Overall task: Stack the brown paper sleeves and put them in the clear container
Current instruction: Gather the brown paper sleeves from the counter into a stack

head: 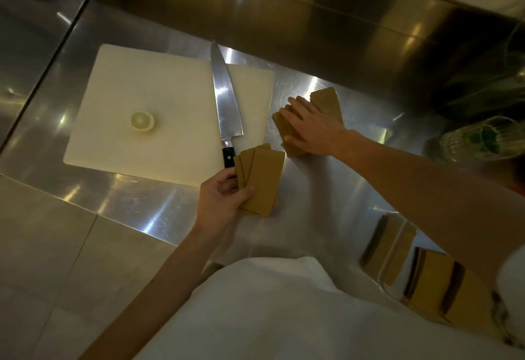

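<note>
My left hand (220, 199) grips a small fanned bunch of brown paper sleeves (262, 178) just above the steel counter, near the knife handle. Further back, my right hand (311, 125) lies flat on a loose pile of brown sleeves (326, 99) on the counter, its fingers spread over them. At the lower right stands the clear container (383, 270), holding upright brown sleeves (393, 249). More brown sleeves (443, 285) stand beside it at the right edge; my right forearm crosses above them.
A white cutting board (159, 98) lies to the left with half a lemon (142, 121) on it. A large chef's knife (225, 98) rests along the board's right side, handle towards me. A glass with greenery (480, 139) stands at the far right. The steel counter's (136, 206) front edge runs below the board.
</note>
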